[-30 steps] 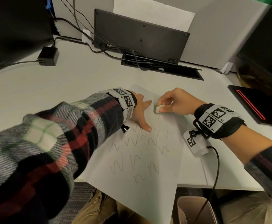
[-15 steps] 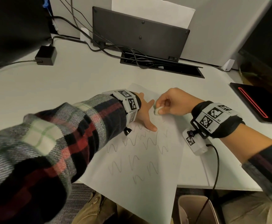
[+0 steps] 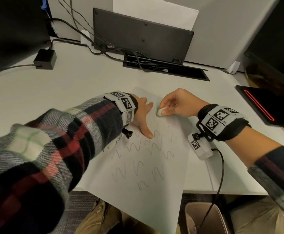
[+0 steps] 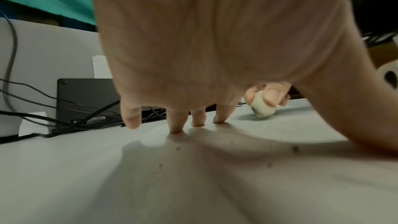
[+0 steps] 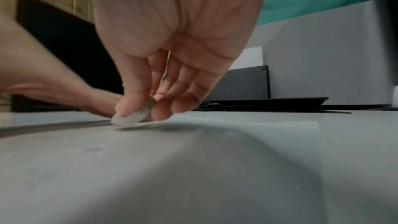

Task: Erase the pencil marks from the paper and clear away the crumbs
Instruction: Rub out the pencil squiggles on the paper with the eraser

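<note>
The right hand (image 3: pixel 176 105) pinches a small white eraser (image 3: pixel 161 111) in curled fingers (image 5: pixel 131 106), its tip on the paper (image 3: pixel 148 166). The left hand (image 3: pixel 142 115) presses spread, straight fingers (image 4: pixel 176 122) flat on the sheet, above the pencil marks (image 3: pixel 137 159). The paper overhangs the worktop (image 3: pixel 53 92) edge.

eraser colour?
Off-white, small rounded eraser, pinched in the right hand; clearest in the left wrist view.

The paper (image 3: pixel 148 166) is thin, matt white, with grey pencil marks (image 3: pixel 154 146). The counter (image 3: pixel 53 92) looks smooth, pale and matt. The eraser (image 3: pixel 160 111) is dull white and rubbery. Both sleeves (image 3: pixel 62 141) are woven plaid cloth. Far off, the power brick (image 3: pixel 45 59) looks like matt black plastic.
</note>
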Available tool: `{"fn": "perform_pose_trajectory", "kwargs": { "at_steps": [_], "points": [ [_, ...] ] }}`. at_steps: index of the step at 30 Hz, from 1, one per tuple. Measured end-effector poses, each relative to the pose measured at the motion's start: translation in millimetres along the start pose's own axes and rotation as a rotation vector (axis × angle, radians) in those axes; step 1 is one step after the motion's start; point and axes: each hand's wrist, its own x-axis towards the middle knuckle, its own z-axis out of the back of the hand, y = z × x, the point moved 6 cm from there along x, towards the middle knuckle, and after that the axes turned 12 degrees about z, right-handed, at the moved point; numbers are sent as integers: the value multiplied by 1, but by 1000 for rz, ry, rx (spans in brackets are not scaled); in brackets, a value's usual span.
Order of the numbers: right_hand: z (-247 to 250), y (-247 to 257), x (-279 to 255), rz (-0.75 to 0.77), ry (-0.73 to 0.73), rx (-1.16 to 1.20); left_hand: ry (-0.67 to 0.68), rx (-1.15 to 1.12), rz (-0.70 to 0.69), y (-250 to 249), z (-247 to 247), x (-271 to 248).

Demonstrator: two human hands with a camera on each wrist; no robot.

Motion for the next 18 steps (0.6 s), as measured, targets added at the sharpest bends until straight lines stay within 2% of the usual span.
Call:
{"fn": "perform_pose_trajectory", "kwargs": {
  "at_steps": [3,7,12,16,18],
  "points": [
    [-9,6,4,9,71,-29,5,-8,1,0,-2,1],
    [-20,12,-7,30,226,85,6,-3,9,0,-2,2],
    [-10,6,-7,26,121,-66,-6,14,4,0,-1,0],
    [-19,8,-24,-7,254,75,-15,18,5,-1,0,-2],
    [-17,7,-25,-16,227,71,-24,26,5,-1,0,-3]
  ]
}}
